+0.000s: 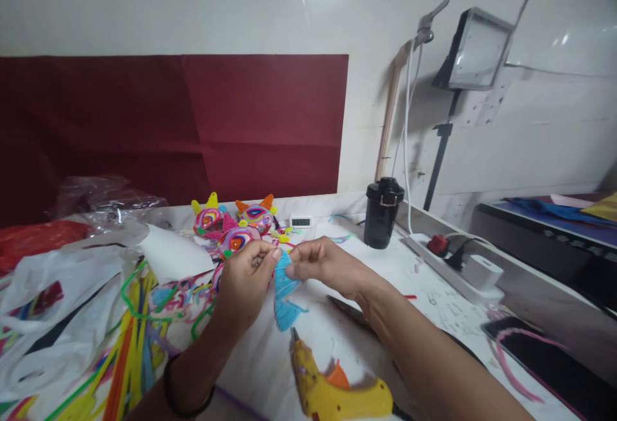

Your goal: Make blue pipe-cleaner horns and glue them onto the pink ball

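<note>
Between my two hands hangs a blue fuzzy craft piece (pixel 287 299) with a jagged edge, its lower end widening like a fin. My left hand (pixel 249 273) pinches its upper left edge with thumb and forefinger. Opposite, my right hand (pixel 322 263) has its fingers closed on the upper right edge. Just below the piece lies a yellow hot glue gun (pixel 337 392), nozzle pointing up toward it, with an orange trigger. Dark scissors (pixel 349 310) lie partly hidden under my right forearm.
Colourful animal-like craft figures (pixel 236 238) and a small digital display (pixel 301 222) stand behind my hands. Pipe cleaners (pixel 130 350) and plastic bags (pixel 58 286) crowd the left. To the right are a black cup (pixel 383 215), a power strip (pixel 453 270) and a dark phone-like slab (pixel 554 363).
</note>
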The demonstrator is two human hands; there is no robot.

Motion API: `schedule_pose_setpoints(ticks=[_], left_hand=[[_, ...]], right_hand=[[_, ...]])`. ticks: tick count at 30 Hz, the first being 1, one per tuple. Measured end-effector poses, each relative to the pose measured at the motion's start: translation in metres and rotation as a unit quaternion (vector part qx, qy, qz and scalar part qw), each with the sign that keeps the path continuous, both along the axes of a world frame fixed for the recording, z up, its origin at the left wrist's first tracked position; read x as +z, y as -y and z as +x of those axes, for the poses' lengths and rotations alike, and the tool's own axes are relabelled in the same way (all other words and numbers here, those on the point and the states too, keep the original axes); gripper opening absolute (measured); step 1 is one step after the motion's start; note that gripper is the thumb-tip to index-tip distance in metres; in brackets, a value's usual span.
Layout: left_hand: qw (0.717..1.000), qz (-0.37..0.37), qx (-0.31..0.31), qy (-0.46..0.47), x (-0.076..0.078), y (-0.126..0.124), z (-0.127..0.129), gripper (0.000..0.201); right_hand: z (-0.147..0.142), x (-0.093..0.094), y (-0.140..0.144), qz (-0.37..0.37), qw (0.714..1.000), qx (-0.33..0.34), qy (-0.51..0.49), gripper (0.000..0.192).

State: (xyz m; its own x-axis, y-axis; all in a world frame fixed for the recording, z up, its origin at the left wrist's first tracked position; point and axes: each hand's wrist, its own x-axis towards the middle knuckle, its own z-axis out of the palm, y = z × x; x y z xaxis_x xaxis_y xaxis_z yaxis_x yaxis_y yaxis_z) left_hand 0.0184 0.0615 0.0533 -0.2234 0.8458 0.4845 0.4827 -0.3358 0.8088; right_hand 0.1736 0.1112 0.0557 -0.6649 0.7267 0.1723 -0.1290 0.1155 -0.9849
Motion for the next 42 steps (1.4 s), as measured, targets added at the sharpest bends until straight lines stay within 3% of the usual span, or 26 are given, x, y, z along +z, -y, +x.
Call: schedule_pose_setpoints(ticks=[6, 12, 19, 25, 29, 36, 39, 41, 42], left_hand=[[0.998, 0.022, 0.021, -0.049, 0.001, 0.001, 0.001, 0.014], [0.999, 0.015, 0.024, -0.033, -0.002, -0.002, -0.001, 0.014], [0.993, -0.059, -0.073, 0.071, 0.0, -0.005, -0.003, 0.014], [0.987, -0.07, -0.119, 0.082, 0.001, -0.006, -0.001, 0.024], [0.98, -0.102, -0.118, 0.12, -0.003, -0.005, 0.001, 0.028], [0.983, -0.073, -0.088, 0.141, -0.005, -0.009, -0.001, 0.034], [0.997, -0.032, -0.059, 0.048, -0.005, -0.006, -0.001, 0.02], [0.994, 0.052, -0.022, -0.095, -0.007, -0.004, 0.0, 0.008], [0.979, 0.111, -0.003, -0.172, -0.009, -0.004, 0.0, 0.007]], right_hand=[[-0.003, 0.001, 0.003, 0.007, 1.0, -0.012, 0.006, 0.027], [-0.003, -0.001, 0.0, 0.004, 1.0, -0.02, 0.012, 0.026], [-0.004, -0.001, -0.001, -0.01, 0.999, -0.044, -0.011, 0.021], [-0.003, 0.004, 0.0, 0.026, 0.993, -0.11, -0.027, 0.016], [-0.004, 0.005, 0.002, 0.025, 0.991, -0.127, -0.034, 0.015], [-0.006, 0.003, 0.0, -0.003, 0.989, -0.142, -0.049, 0.022], [-0.006, 0.004, 0.0, -0.017, 0.985, -0.158, -0.062, 0.024], [-0.007, 0.005, 0.0, -0.034, 0.981, -0.179, -0.072, 0.026], [-0.008, 0.006, 0.0, -0.042, 0.978, -0.19, -0.077, 0.028]])
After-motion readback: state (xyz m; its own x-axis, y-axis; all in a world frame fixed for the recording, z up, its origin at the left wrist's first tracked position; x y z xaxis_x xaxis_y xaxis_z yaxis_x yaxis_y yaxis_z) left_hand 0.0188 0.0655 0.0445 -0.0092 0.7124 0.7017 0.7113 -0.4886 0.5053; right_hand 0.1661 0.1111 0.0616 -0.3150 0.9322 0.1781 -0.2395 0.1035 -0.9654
